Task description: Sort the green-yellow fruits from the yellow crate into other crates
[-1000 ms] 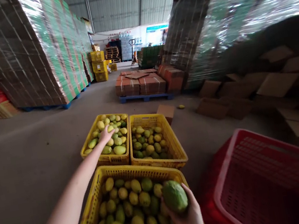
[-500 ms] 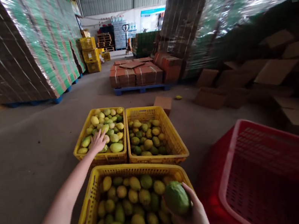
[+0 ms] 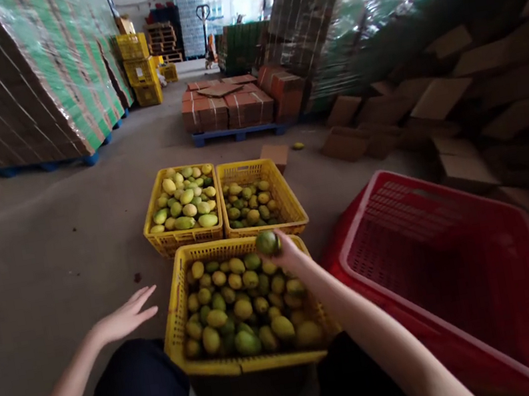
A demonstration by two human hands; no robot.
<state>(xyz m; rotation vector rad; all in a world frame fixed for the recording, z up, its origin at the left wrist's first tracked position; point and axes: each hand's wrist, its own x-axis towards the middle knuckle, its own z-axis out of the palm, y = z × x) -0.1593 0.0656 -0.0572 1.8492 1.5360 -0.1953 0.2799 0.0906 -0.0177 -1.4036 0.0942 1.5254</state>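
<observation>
My right hand (image 3: 286, 252) grips a green papaya (image 3: 267, 243) over the far right part of the near yellow crate (image 3: 178, 320). That crate, full of yellow-green papayas (image 3: 242, 308), stands between my knees. To its left, my left hand (image 3: 123, 317) hovers above the floor with fingers stretched out and nothing in it. Beyond the near crate, two more yellow crates stand side by side. The left one (image 3: 185, 239) is heaped with paler yellow-green papayas (image 3: 186, 197); the right one (image 3: 288, 199) holds papayas at a lower level.
A large red crate (image 3: 352, 237) stands close on my right. Loose cardboard boxes (image 3: 441, 102) are piled behind it. Bundled cardboard (image 3: 228, 108) lies on a blue pallet (image 3: 238, 134) ahead. Wrapped stacks (image 3: 56, 77) rise on both sides. A single fruit (image 3: 298, 145) lies on the floor.
My left hand has left the papayas in the far left crate and drawn back to the left of the near crate. My right hand has moved forward with the green papaya.
</observation>
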